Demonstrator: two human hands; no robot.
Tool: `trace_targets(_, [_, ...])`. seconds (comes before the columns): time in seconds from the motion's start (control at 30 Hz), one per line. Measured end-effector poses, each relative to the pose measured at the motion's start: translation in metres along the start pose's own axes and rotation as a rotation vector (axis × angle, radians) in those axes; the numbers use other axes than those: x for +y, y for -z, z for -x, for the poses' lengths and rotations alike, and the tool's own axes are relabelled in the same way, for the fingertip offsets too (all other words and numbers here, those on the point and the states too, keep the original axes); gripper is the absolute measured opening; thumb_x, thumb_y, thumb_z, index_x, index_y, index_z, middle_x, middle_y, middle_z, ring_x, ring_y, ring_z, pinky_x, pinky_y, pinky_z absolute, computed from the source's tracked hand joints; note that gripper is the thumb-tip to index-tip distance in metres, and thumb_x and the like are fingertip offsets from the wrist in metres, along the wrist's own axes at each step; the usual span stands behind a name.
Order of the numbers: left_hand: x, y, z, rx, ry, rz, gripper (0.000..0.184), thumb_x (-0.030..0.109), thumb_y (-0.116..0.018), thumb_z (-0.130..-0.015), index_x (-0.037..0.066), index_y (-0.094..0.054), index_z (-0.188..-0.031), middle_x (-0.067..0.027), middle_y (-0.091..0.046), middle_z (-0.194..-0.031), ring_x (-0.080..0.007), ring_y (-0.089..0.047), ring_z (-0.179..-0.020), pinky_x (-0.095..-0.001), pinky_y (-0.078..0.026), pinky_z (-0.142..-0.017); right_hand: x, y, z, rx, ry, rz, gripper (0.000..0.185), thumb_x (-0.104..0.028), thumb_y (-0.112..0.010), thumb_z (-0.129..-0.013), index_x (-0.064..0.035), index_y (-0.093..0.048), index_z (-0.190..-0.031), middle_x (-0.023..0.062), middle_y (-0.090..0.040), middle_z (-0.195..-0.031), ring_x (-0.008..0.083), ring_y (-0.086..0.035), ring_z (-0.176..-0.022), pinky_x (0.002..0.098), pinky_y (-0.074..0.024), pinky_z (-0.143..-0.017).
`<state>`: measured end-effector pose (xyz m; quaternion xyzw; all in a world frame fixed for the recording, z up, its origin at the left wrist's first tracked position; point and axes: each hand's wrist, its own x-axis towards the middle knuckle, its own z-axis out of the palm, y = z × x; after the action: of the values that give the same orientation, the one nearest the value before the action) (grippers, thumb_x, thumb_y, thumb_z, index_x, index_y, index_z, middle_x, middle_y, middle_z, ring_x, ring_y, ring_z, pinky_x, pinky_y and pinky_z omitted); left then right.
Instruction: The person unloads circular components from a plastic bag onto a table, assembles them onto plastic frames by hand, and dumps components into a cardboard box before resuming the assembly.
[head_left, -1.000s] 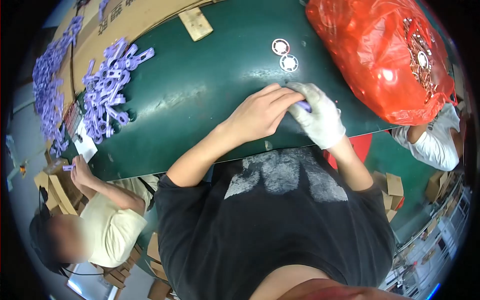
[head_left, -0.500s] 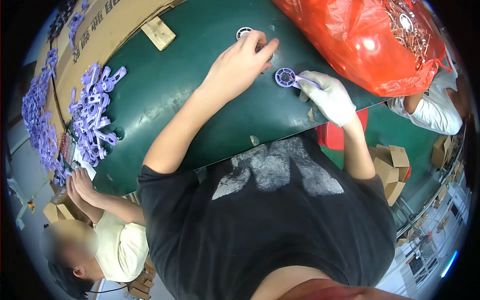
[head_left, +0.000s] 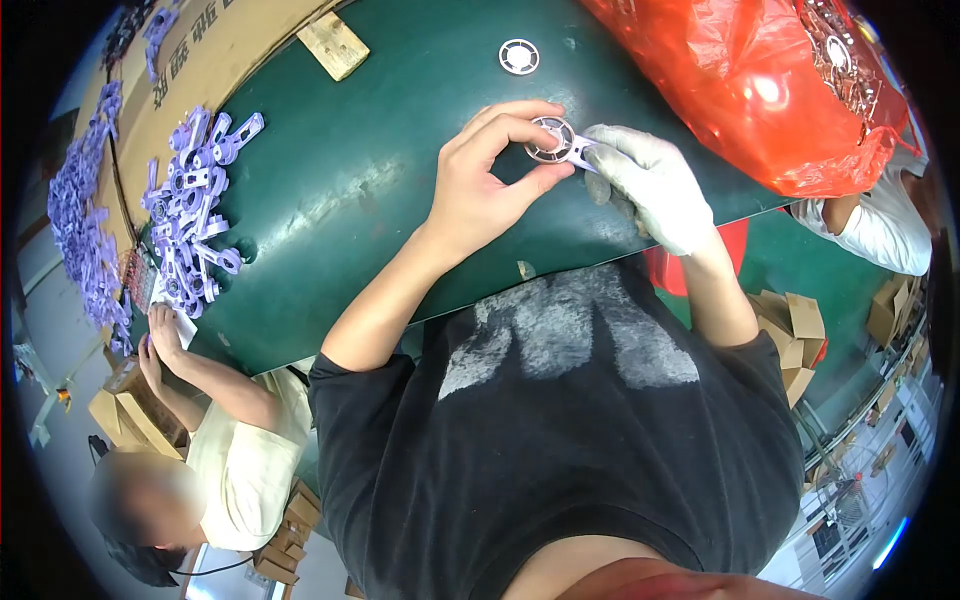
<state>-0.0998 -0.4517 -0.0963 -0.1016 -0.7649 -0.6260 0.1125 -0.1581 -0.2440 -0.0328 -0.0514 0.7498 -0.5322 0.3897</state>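
Note:
In my right hand [head_left: 655,190], which wears a whitish glove, I grip a purple handheld-fan part [head_left: 581,153] by its handle. A silvery spoked round cover [head_left: 548,138] lies over the part's round head. My bare left hand [head_left: 485,175] is closed around this cover, with fingers on its top and the thumb along its lower edge. The two hands almost meet. Whether the cover is seated on the head cannot be made out. A second spoked round cover [head_left: 519,57] lies flat on the green table [head_left: 400,120], beyond my left hand.
Purple fan parts [head_left: 190,210] are heaped at the left, beside a large cardboard box [head_left: 230,50]. A wooden block [head_left: 334,46] lies near it. A red plastic bag [head_left: 740,90] with metallic pieces fills the upper right. One co-worker [head_left: 250,440] is at lower left, another's sleeve [head_left: 885,230] at right.
My left hand has come from the far covers back toward me and now holds one over the purple part's head. My right hand keeps its grip on the handle.

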Motion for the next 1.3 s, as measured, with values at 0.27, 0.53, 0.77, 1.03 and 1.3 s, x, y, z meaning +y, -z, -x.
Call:
trace_targets(0.27, [0.006, 0.004, 0.0, 0.044, -0.004, 0.042, 0.045, 0.001, -0.086, -0.074, 0.005, -0.075, -0.116, -0.0123, -0.073, -0.126, -0.0234, -0.071, -0.114, -0.0332, -0.057, -0.096, 0.002, -0.003, 0.005, -0.011, 0.106, 0.079, 0.031, -0.032, -0.055, -0.102, -0.0056, -0.07, -0.108, -0.0006, -0.061, -0.076, 0.0066, -0.053, -0.061, 0.0253, -0.0417, -0.054])
trace_targets(0.53, [0.018, 0.005, -0.007, -0.236, -0.41, -0.248, 0.041, -0.003, -0.081, -0.08, 0.0, -0.072, -0.12, -0.0196, -0.071, -0.126, -0.033, -0.069, -0.119, -0.0394, -0.056, -0.1, -0.008, 0.009, 0.009, -0.218, 0.135, 0.473, 0.042, -0.043, -0.059, -0.1, -0.0055, -0.071, -0.114, 0.0105, -0.072, -0.093, 0.0207, -0.068, -0.081, 0.0366, -0.0541, -0.075])
trace_targets(0.77, [0.0, -0.016, 0.013, -0.195, -0.054, 0.247, 0.052, 0.032, -0.073, -0.097, -0.004, -0.06, -0.132, -0.0237, -0.063, -0.136, -0.0359, -0.061, -0.126, -0.0452, -0.049, -0.107, 0.016, -0.011, 0.018, -0.025, 0.29, 0.582, 0.032, -0.047, -0.056, -0.096, -0.0283, -0.072, -0.116, 0.0097, -0.075, -0.092, 0.0314, -0.073, -0.082, 0.0427, -0.0561, -0.067])
trace_targets(1.03, [-0.035, -0.016, 0.038, -0.422, 0.095, 0.432, 0.029, 0.015, -0.074, -0.095, -0.004, -0.068, -0.114, -0.0238, -0.068, -0.125, -0.0351, -0.065, -0.121, -0.047, -0.05, -0.105, 0.082, -0.067, 0.034, 0.312, 0.301, 0.592, 0.039, -0.047, -0.055, -0.096, -0.0129, -0.071, -0.086, 0.0158, -0.071, -0.074, 0.0393, -0.071, -0.069, 0.053, -0.0542, -0.06])
trace_targets(1.3, [-0.026, -0.019, 0.023, -0.472, 0.093, 0.289, 0.027, 0.014, -0.069, -0.096, -0.005, -0.069, -0.114, -0.0131, -0.055, -0.128, -0.0229, -0.061, -0.11, -0.0339, -0.052, -0.093, 0.085, -0.062, 0.04, 0.309, 0.357, 0.599, 0.043, -0.052, -0.051, -0.098, -0.0126, -0.069, -0.096, 0.0151, -0.073, -0.085, 0.038, -0.072, -0.077, 0.052, -0.0544, -0.063])
